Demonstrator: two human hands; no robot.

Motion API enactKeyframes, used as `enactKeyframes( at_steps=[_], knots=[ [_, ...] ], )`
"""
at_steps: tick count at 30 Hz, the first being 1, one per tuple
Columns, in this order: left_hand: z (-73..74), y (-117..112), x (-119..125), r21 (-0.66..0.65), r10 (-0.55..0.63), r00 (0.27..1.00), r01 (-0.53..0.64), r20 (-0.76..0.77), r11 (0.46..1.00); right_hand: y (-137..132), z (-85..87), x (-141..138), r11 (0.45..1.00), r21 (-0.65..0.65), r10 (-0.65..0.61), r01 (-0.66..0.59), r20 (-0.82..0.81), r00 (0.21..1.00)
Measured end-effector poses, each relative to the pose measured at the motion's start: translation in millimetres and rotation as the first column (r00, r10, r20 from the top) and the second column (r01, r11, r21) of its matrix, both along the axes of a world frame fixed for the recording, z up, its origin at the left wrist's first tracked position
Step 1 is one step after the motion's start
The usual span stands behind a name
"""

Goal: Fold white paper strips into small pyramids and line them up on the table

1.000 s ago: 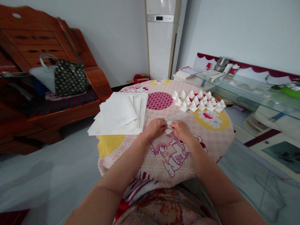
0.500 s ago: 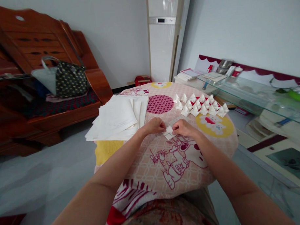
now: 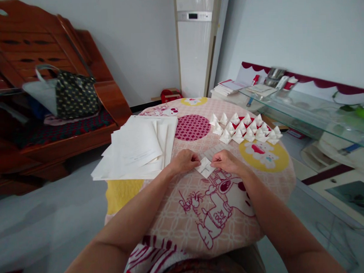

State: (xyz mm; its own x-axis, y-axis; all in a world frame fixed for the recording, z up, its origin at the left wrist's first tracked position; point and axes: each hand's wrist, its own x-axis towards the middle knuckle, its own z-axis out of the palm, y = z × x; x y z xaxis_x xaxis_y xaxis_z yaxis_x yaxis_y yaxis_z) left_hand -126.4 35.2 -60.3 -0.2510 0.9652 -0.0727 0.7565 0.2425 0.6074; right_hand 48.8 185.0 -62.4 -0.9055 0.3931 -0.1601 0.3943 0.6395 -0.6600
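Note:
A small folded square of white paper (image 3: 205,168) lies at the table's middle, turned like a diamond, with crease lines and faint dark marks on it. My left hand (image 3: 185,162) pinches its left corner, fingers closed. On the opposite corner my right hand (image 3: 228,162) closes thumb and fingertips. Behind the right hand a flat greyish strip (image 3: 216,150) rests on the cloth. Farther back at the right stand several small pointed folded-paper pieces (image 3: 238,135) in rows. To the left of my hands is a loose stack of white paper sheets (image 3: 134,148).
A pink patterned cloth (image 3: 173,216) covers the round table. Along the right runs a glass-topped cabinet (image 3: 306,112) bearing papers and metal bowls. A wooden bench (image 3: 109,101) with a dotted bag (image 3: 76,94) stands at the left. A tall white cabinet-like unit (image 3: 195,52) fills the back corner.
The camera view has shifted slightly. The folded paper shows more of its face between my hands, and my fingers have moved out toward its side corners.

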Motion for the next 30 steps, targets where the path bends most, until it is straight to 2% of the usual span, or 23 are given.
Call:
enactKeyframes(
  at_steps=[4,8,14,19,30],
  knots=[
    [0.4,-0.3,5.9,-0.028,0.06,0.995,-0.063,-0.078,0.998,-3.6,3.0,0.6,1.0,0.01,-0.026,0.025,0.052,0.998],
    [-0.1,1.2,10.3,-0.054,0.108,0.983,-0.117,-0.147,0.992,-10.1,6.4,-1.4,0.993,0.074,-0.097,0.09,0.107,0.99],
    [-6.1,1.0,17.1,-0.045,0.172,0.951,-0.19,-0.256,0.981,-14.5,7.3,-4.9,0.981,0.12,-0.165,0.153,0.099,0.981],
    [-8.1,1.1,19.2,-0.041,0.184,0.944,-0.203,-0.274,0.978,-14.4,7.5,-6.1,0.979,0.107,-0.187,0.174,0.123,0.975],
    [-8.2,2.1,20.4,-0.092,0.19,0.946,-0.22,-0.263,0.971,-13.2,3.5,-8.2,0.97,0.174,-0.194,0.167,0.152,0.969]
  ],
)
